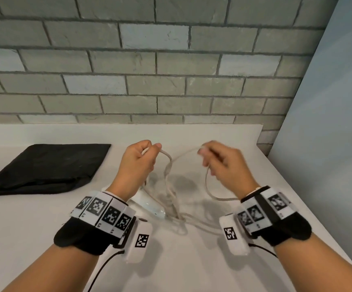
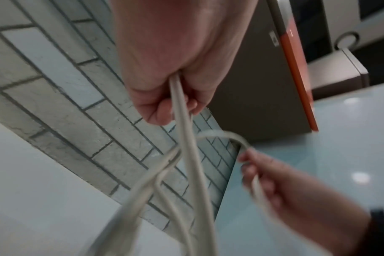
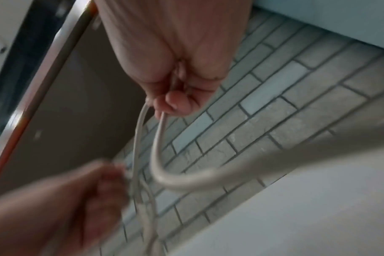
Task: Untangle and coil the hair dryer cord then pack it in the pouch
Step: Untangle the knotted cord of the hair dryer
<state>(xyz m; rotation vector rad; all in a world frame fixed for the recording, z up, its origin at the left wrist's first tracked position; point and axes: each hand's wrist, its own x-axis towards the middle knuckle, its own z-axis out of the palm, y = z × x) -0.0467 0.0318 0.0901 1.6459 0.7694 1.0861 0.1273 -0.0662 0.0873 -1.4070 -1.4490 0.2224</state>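
Note:
A white hair dryer (image 1: pixel 149 204) lies on the white counter (image 1: pixel 44 228), partly hidden behind my left wrist. Its pale cord (image 1: pixel 171 199) rises from a tangle beside it. My left hand (image 1: pixel 141 157) is raised above the dryer and grips a loop of the cord (image 2: pixel 182 110) in curled fingers. My right hand (image 1: pixel 217 159) is raised at the same height to the right and pinches another strand of the cord (image 3: pixel 151 131). The strands cross between the hands. A black pouch (image 1: pixel 46 167) lies flat at the left. The right hand is blurred.
A grey brick wall (image 1: pixel 149 60) stands behind the counter. A pale blue panel (image 1: pixel 329 123) closes the right side. The counter's right edge (image 1: pixel 310 199) runs diagonally close to my right wrist.

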